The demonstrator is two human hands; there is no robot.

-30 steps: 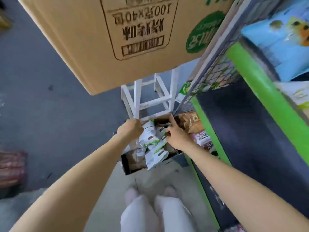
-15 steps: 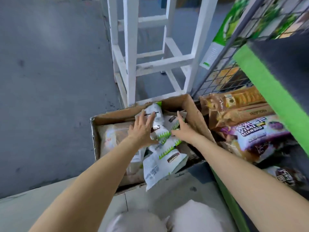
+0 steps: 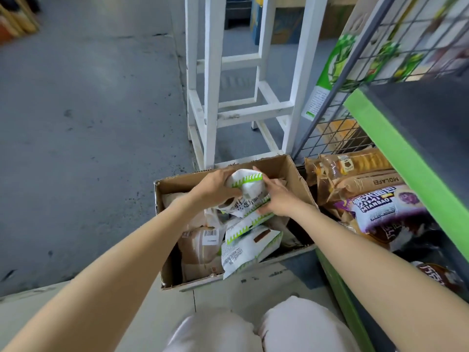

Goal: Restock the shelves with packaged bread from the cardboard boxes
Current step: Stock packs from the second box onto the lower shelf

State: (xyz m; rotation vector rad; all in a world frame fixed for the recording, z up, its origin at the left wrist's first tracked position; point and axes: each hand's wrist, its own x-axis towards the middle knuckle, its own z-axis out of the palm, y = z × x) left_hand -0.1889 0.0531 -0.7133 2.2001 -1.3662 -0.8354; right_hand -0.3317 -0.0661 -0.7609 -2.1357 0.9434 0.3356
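Observation:
An open cardboard box [image 3: 297, 174] stands on the floor in front of my knees, holding several white-and-green bread packets [image 3: 250, 246] and brown packets [image 3: 200, 252]. My left hand [image 3: 215, 185] grips the left side of a small stack of white-and-green packets [image 3: 247, 189] raised above the box. My right hand [image 3: 276, 196] holds the same stack from the right, fingers spread along its edge. To the right, the bottom shelf [image 3: 337, 278] with green trim carries a purple-labelled bread bag [image 3: 378, 207] and brown bread bags [image 3: 355, 171].
A white wooden stool [image 3: 210, 97] stands just beyond the box. A wire grid panel [image 3: 355, 115] rises at the shelf's end. An upper green-edged shelf [image 3: 406, 158] overhangs the bottom one. Grey floor lies to the left; my white-trousered knees [image 3: 253, 331] are at the bottom.
My view dropped from a raised cardboard box down to the floor box. Both hands went from touching packets lying in the box to holding a gathered stack lifted above it.

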